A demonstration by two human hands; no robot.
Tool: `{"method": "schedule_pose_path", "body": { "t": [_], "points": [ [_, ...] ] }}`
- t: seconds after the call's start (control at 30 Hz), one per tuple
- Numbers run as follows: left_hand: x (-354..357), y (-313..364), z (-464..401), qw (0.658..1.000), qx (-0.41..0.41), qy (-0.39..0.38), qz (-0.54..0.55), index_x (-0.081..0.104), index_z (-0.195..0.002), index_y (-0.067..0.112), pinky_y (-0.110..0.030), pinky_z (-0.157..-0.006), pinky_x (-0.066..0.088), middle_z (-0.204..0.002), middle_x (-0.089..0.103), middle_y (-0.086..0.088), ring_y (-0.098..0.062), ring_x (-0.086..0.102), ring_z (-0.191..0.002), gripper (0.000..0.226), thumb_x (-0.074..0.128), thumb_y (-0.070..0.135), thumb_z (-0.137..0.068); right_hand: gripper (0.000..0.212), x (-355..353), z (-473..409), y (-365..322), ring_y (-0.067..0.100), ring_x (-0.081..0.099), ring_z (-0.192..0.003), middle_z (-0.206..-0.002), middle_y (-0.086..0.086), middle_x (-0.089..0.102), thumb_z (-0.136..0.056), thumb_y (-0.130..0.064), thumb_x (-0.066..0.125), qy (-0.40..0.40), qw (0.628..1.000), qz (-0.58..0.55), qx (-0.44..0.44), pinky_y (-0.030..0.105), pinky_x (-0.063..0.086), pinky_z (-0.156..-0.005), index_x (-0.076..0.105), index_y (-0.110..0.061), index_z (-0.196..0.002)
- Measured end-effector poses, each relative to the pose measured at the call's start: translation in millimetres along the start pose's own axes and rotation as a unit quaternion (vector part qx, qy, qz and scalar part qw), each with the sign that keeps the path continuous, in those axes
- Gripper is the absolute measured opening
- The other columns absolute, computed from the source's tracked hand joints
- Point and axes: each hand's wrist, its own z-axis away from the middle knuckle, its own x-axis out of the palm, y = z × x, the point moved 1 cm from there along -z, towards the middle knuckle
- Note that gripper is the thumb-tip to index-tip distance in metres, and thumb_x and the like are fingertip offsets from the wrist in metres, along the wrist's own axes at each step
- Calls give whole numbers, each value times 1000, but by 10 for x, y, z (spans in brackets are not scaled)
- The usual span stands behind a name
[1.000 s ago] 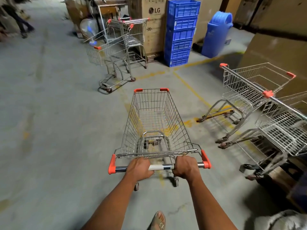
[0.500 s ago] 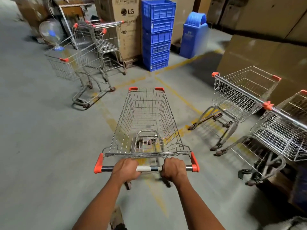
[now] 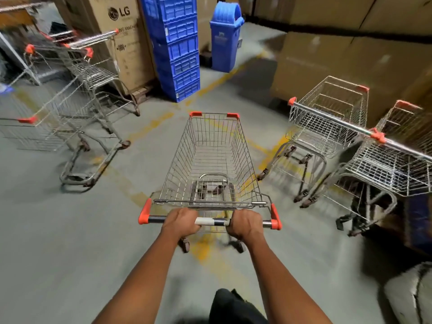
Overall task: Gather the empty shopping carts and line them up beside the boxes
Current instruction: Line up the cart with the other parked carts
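Empty cart held by both hands at its handle, on the concrete floor among four other carts.

The cart (image 3: 211, 160) stands directly ahead of the hands, basket empty; the left hand (image 3: 181, 222) and right hand (image 3: 245, 224) are each curled round the handle bar (image 3: 211, 222), either side of its white centre sleeve. Ahead and right of the right hand, two carts stand side by side: the nearer cart (image 3: 395, 167) and the farther cart (image 3: 327, 118), both against large brown boxes (image 3: 339, 66). Ahead and left of the left hand, two more carts (image 3: 77, 94), blurred, stand close together near an LG carton (image 3: 121, 31). Straight ahead beyond the held cart: one stack of blue crates (image 3: 177, 47) and one blue bin (image 3: 225, 36). Yellow floor lines (image 3: 149, 126) cross beneath the held cart. Count: five carts.
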Motion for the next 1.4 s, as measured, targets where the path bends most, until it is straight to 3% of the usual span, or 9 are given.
{"method": "schedule_pose_path", "body": {
  "t": [0.23,0.4,0.57,0.7,0.83,0.93,1.07,1.4],
  "points": [
    [-469,-803,-1069,1000,18,8,-13,70,-103,30,-33,-80,54,-96,71,4,-22,69,-94,33,60,46,-76,23,-332,-1191,-357,29,71,-89,-96,5,74,-83,-37,59,12,999,-33,33,34,52,-74,68,-20,-95],
    [-774,-1289,-1807,995,-39,27,-92,69,-115,25,-34,-92,50,-110,72,0,-22,68,-105,30,63,33,-87,25,-550,-2064,-721,29,71,-88,-96,5,73,-85,-35,56,9,995,-68,68,36,54,-77,70,-19,-99],
    [-1134,-1762,-2459,991,-12,15,-131,60,-128,24,-35,-99,43,-119,70,-2,-23,64,-114,40,65,43,-94,23,-727,-2751,-1028,27,70,-89,-98,4,71,-90,-35,56,6,992,-90,91,35,53,-75,68,-20,-103],
    [-1281,-2053,-2973,990,11,3,-138,66,-120,21,-35,-98,43,-113,71,-1,-22,65,-108,28,62,32,-95,24,-813,-3197,-1145,27,70,-87,-96,4,70,-90,-36,57,-2,990,-86,115,36,56,-81,68,-19,-104],
    [-1502,-2314,-3573,987,46,10,-155,67,-117,20,-35,-98,44,-111,71,-1,-22,66,-107,25,61,28,-94,25,-947,-3682,-1249,26,70,-85,-94,3,70,-89,-37,55,5,982,-107,156,34,53,-74,68,-20,-102],
    [-1686,-2465,-4039,983,75,28,-165,68,-115,21,-35,-98,44,-110,72,0,-21,66,-107,26,64,32,-92,26,-1085,-4036,-1293,27,70,-88,-98,3,71,-90,-38,55,15,973,-125,192,33,48,-69,68,-20,-103],
    [-1909,-2554,-4566,977,116,24,-177,69,-114,21,-35,-96,45,-109,72,1,-20,67,-105,28,67,36,-91,24,-1285,-4415,-1281,28,71,-90,-99,4,73,-89,-36,56,7,967,-128,220,34,52,-76,69,-19,-100],
    [-2349,-2443,-5446,964,191,25,-183,68,-110,22,-33,-85,53,-103,72,1,-20,69,-96,26,64,36,-89,22,-1617,-5127,-919,29,71,-90,-98,4,74,-88,-38,58,-3,961,-93,262,35,52,-75,68,-20,-97]
  ]
}}
